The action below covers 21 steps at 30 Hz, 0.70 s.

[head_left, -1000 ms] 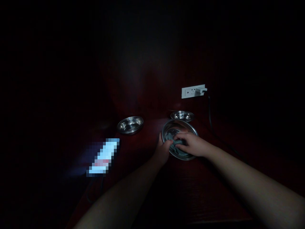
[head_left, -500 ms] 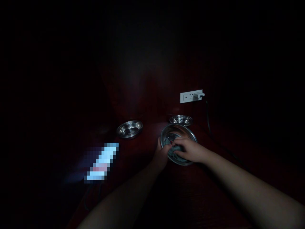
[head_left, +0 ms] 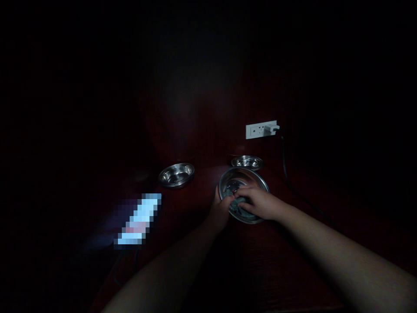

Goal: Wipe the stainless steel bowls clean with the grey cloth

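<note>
A grey-green cloth (head_left: 240, 212) is covered by the right hand (head_left: 259, 201) inside a tilted steel bowl (head_left: 244, 174).
The bowl's left rim is clasped by the left hand (head_left: 222, 211); the right fingers are half curled over the cloth, how firmly cannot be told. Handling appears under way; how much is done or left is not shown. Shallow dishes are set far left (head_left: 177, 175) and far right (head_left: 246, 162); the bowl's floor is partly hidden.
</note>
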### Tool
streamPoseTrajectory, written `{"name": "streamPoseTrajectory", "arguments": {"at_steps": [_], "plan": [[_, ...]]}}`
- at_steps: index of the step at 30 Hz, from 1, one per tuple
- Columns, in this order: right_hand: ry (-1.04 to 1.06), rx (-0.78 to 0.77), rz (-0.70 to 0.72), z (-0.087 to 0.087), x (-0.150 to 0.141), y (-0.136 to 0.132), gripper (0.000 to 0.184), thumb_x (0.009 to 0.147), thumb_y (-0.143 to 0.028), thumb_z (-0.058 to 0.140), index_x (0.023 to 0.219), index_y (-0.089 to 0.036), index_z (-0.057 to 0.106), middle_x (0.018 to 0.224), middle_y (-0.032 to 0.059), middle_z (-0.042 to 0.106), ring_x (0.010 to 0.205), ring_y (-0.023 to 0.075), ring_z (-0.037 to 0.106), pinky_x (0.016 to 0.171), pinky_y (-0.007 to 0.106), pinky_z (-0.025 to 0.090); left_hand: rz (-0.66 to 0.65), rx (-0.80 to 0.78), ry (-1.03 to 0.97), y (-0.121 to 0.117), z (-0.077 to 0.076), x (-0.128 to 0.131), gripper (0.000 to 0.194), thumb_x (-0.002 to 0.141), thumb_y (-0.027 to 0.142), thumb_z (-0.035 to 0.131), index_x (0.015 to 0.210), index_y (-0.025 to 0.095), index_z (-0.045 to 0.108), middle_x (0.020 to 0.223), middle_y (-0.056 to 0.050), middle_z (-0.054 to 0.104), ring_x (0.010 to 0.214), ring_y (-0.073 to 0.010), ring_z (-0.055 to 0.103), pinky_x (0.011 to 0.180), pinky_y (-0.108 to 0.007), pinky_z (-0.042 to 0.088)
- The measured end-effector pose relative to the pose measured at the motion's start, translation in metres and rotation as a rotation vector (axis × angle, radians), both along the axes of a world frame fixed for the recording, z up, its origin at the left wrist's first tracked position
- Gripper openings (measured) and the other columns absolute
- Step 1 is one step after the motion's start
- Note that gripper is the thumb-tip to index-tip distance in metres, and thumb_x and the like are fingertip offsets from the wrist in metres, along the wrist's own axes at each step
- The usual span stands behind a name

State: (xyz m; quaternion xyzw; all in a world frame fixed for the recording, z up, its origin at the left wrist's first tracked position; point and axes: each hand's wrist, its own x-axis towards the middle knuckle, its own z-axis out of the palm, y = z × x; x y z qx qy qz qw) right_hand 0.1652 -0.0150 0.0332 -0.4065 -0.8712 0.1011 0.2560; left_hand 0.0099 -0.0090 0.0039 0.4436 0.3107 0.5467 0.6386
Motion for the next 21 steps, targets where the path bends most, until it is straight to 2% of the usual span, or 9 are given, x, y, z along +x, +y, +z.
{"name": "streamPoseTrajectory", "arguments": {"at_steps": [8, 21], "plan": [[-0.031, 0.014, -0.096, 0.0045, 0.0008, -0.0021, 0.017, 0.075, -0.019, 0.056, 0.091, -0.02, 0.062, 0.096, 0.0065, 0.062, 0.093, 0.0205, 0.056, 0.083, 0.034, 0.041, -0.002, 0.004, -0.001, -0.0014, 0.0024, -0.0011, 0.045, 0.063, 0.018, 0.061, 0.107, 0.019, 0.049, 0.103, -0.006, 0.062, 0.095, -0.0196, 0.058, 0.085, -0.034, 0.045], [-0.05, 0.024, -0.131, 0.003, 0.0025, 0.0002, 0.018, 0.075, -0.02, 0.056, 0.093, -0.02, 0.062, 0.101, 0.0064, 0.063, 0.094, 0.0206, 0.057, 0.084, 0.033, 0.041, 0.008, 0.015, 0.064, -0.0023, 0.003, -0.0021, 0.045, 0.066, 0.019, 0.058, 0.109, 0.02, 0.048, 0.094, -0.004, 0.063, 0.083, -0.0172, 0.06, 0.079, -0.032, 0.046]]}}
